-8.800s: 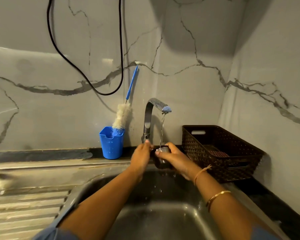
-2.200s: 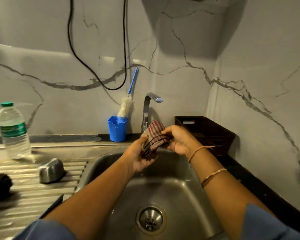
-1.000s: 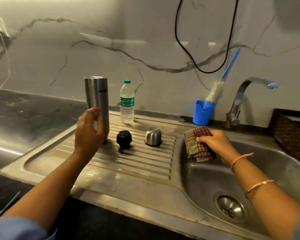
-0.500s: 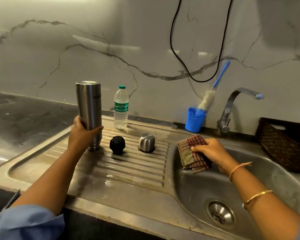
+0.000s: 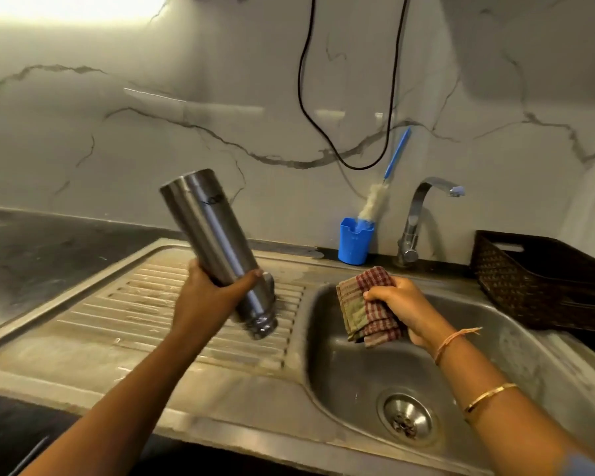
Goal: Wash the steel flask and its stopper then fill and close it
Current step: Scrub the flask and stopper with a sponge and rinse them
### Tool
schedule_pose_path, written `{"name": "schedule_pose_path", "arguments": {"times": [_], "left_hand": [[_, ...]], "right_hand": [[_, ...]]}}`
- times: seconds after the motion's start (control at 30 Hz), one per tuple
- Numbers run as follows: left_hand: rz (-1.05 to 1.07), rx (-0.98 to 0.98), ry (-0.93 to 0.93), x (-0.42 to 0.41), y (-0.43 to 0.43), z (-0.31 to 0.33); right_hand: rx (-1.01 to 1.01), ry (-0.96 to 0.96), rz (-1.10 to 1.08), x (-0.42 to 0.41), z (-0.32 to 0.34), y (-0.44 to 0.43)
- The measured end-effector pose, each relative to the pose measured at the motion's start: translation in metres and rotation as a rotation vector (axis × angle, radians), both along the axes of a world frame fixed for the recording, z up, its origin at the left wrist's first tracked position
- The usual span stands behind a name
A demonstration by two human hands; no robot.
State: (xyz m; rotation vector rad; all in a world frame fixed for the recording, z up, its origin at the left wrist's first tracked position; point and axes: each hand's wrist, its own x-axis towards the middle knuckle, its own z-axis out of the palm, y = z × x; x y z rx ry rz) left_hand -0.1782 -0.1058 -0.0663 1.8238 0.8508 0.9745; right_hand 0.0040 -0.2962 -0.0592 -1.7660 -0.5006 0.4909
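The scene is lit dimly and warmly. A blown-out glare is seen on the wall (image 5: 69,8) above the desk's (image 5: 31,255) far left corner, with pale streaks reflected lower down. The steel flask (image 5: 213,242) is smeared by motion blur, chiefly at its lower end; the cloth (image 5: 364,304) is rendered sharper. The sink (image 5: 529,341) rim is bowed by the wide lens.

Brush (image 5: 370,205) in blue cup (image 5: 354,244); basket (image 5: 536,286) far right.

The right forearm (image 5: 474,369) wears a thread band (image 5: 455,339) and gold bangle (image 5: 489,396).
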Motion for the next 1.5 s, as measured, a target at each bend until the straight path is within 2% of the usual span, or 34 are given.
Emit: {"name": "schedule_pose_path", "arguments": {"times": [0.13, 0.2, 0.33, 0.4, 0.47, 0.53, 0.63, 0.7, 0.8, 0.93, 1.0, 1.07, 1.13, 1.2, 1.23, 1.27, 1.33, 1.4, 1.47, 1.5], "left_hand": [[-0.207, -0.158, -0.115, 0.06, -0.04, -0.004], [-0.287, -0.29, -0.178, 0.096, -0.061, -0.006], [-0.465, -0.769, -0.423, 0.154, -0.095, -0.012], [-0.509, -0.932, -0.447, 0.167, -0.111, -0.02], [-0.518, -1.049, -0.429, 0.172, -0.126, -0.028], [-0.522, -1.136, -0.391, 0.176, -0.131, -0.038], [-0.532, -1.148, -0.322, 0.181, -0.128, -0.05], [-0.527, -1.114, -0.293, 0.184, -0.124, -0.051], [-0.517, -1.075, -0.345, 0.185, -0.115, -0.05], [-0.555, -1.062, -0.346, 0.182, -0.12, -0.052], [-0.563, -1.064, -0.359, 0.182, -0.123, -0.051], [-0.582, -1.015, -0.406, 0.182, -0.122, -0.048], [-0.639, -0.921, -0.442, 0.181, -0.12, -0.044], [-0.715, -0.875, -0.47, 0.181, -0.118, -0.044], [-0.748, -0.875, -0.485, 0.18, -0.118, -0.043], [-0.768, -0.885, -0.491, 0.181, -0.118, -0.044], [-0.759, -0.88, -0.447, 0.182, -0.115, -0.044], [-0.724, -0.853, -0.375, 0.184, -0.112, -0.047], [-0.704, -0.918, -0.407, 0.183, -0.113, -0.049], [-0.697, -0.969, -0.446, 0.182, -0.112, -0.05]], "right_hand": [[0.131, 0.107, -0.098, -0.001, 0.007, -0.018], [0.183, 0.005, -0.161, 0.0, 0.007, -0.028], [-0.003, -0.591, -0.148, -0.003, -0.009, -0.045], [-0.326, -0.885, -0.05, -0.001, -0.027, -0.053], [-0.617, -1.204, -0.102, 0.0, -0.047, -0.064], [-0.769, -1.38, -0.132, -0.002, -0.067, -0.07], [-0.82, -1.564, -0.146, -0.001, -0.088, -0.07], [-0.833, -1.572, -0.184, -0.001, -0.086, -0.065], [-0.896, -1.475, -0.251, -0.004, -0.083, -0.049], [-0.952, -1.253, -0.327, -0.007, -0.057, -0.03], [-0.909, -1.043, -0.226, 0.006, -0.032, -0.03], [-0.725, -0.797, -0.034, 0.024, -0.008, -0.036], [-0.477, -0.469, 0.158, 0.038, 0.011, -0.047], [-0.298, -0.164, 0.244, 0.047, 0.016, -0.059], [-0.254, -0.104, 0.25, 0.048, 0.015, -0.063], [-0.238, -0.112, 0.231, 0.047, 0.013, -0.063], [-0.285, -0.29, 0.124, 0.04, 0.004, -0.059], [-0.49, -0.597, -0.012, 0.026, -0.005, -0.054], [-0.742, -0.973, -0.106, 0.011, -0.014, -0.048], [-0.794, -1.081, -0.121, 0.007, -0.017, -0.046]]}}
